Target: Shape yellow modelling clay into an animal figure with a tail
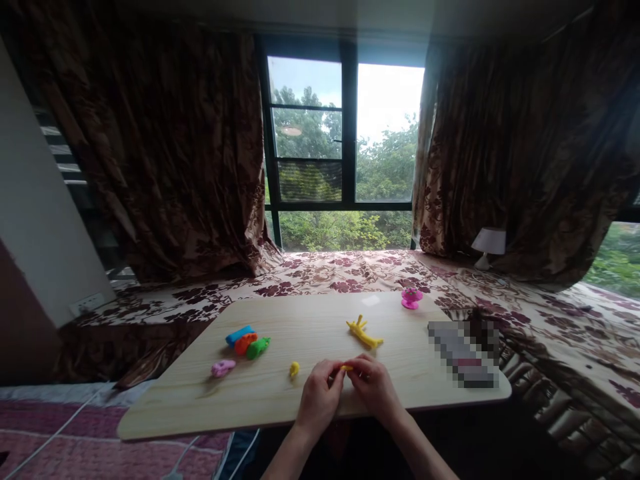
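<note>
Both hands at lower centre of frame, over the near edge of the pale wooden table (175,410). Left hand (321,393) and right hand (373,387) brought together, thumbs and forefingers meeting; a small yellow piece (347,367) pinched at the fingertips, between the two hands, only its upper side visible. Remaining fingers of each hand curled; exact finger contact below the piece hidden by the hands. Piece sits at the top of the grip, slightly right of the frame's midline. Just above the hands, towards the right: a yellow figure (367,335) lying on the tabletop, elongated, with thin projections at its upper left end; apart from the fingers. Left of the left hand, near it but not touching: a small yellow lump (294,369). Centre-left of frame: a cluster, blue piece (240,335) at top left, orange piece (245,345) in the middle, green piece (259,347) at right, side by side. Below and left of the cluster, apart from it: a light pink piece (223,368). Far edge of table, right of centre: a bright pink figure (411,299), upright on a broad base. Right end of table: a pixelated object (463,360), identity not discernible. Beyond, right of frame: a white-shaded lamp (489,241) on floral cloth (345,267); window (349,133) at upper centre.
</note>
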`<state>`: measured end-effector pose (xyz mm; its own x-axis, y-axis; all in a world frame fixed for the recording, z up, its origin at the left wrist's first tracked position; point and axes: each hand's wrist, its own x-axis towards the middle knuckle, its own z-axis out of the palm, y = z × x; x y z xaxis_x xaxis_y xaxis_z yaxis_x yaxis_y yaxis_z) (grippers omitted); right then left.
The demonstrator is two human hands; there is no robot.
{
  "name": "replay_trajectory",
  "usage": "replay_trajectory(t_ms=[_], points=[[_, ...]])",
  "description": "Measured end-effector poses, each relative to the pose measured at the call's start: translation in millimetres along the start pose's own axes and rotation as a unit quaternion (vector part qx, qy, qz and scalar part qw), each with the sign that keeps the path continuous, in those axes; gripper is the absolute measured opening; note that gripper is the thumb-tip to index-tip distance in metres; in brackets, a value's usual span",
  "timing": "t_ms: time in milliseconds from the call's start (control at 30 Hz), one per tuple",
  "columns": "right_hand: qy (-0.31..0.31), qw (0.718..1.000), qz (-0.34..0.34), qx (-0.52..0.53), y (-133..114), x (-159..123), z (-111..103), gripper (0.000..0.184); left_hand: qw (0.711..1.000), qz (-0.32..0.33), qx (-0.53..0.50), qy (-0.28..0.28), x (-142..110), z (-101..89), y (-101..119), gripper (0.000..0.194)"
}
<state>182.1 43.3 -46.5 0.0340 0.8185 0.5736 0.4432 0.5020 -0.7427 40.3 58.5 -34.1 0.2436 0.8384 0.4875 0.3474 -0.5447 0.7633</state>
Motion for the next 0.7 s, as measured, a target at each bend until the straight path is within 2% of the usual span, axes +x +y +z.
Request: replay_trajectory(t_ms=[200, 333, 400, 700], points=[[0.010, 1.000, -0.016, -0.008, 0.5, -3.1, 1.8, 0.016, 1.000, -0.002, -0.006, 0.009, -1.2, 1.3, -7.5, 0.022], [0.022, 1.000, -0.021, -0.006, 0.8, -2.2, 1.1, 0.022, 1.000, -0.002, -0.007, 0.021, -1.6, 2.0, -7.1, 0.023], [0.029, 0.999, -0.021, -0.003, 2.2, -1.8, 0.6, 0.017, 1.000, 0.000, -0.004, 0.023, -2.3, 2.4, -5.7, 0.022], [0.022, 0.999, -0.016, 0.018, 4.3, -4.0, -3.0, 0.012, 1.000, 0.000, -0.019, -0.009, -2.6, 1.0, -5.7, 0.026]])
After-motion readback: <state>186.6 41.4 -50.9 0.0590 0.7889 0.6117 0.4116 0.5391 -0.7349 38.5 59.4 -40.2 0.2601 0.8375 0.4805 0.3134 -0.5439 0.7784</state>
